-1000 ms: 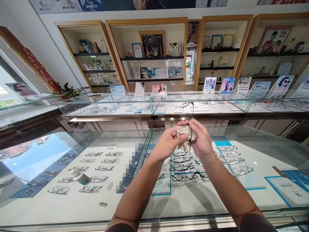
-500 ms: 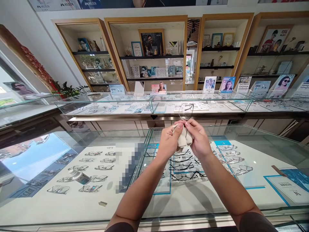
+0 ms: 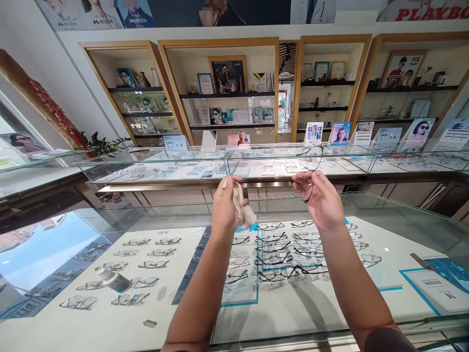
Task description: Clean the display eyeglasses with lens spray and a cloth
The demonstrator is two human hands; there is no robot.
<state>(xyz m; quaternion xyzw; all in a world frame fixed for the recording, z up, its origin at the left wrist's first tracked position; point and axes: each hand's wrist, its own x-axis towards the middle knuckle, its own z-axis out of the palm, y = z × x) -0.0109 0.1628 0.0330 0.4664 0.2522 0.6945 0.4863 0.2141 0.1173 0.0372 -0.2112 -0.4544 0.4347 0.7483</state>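
My left hand (image 3: 224, 208) is closed on a crumpled beige cleaning cloth (image 3: 242, 211), held above the glass counter. My right hand (image 3: 321, 201) is raised a little to the right and pinches a pair of thin black-rimmed glasses (image 3: 310, 164) that stick up from its fingers. The two hands are apart, and the cloth no longer touches the glasses. Below them, under the glass, lie rows of spectacle frames (image 3: 278, 247).
A glass display counter (image 3: 110, 215) spreads in front of me, with a small white spray bottle (image 3: 114, 280) lying on its left part. A second glass counter (image 3: 227, 164) stands behind. Wooden wall shelves (image 3: 220, 93) hold pictures and cards.
My hands were together, rubbing the glasses with the cloth. They have now parted: the left took the cloth leftwards, the right carried the glasses to the right.
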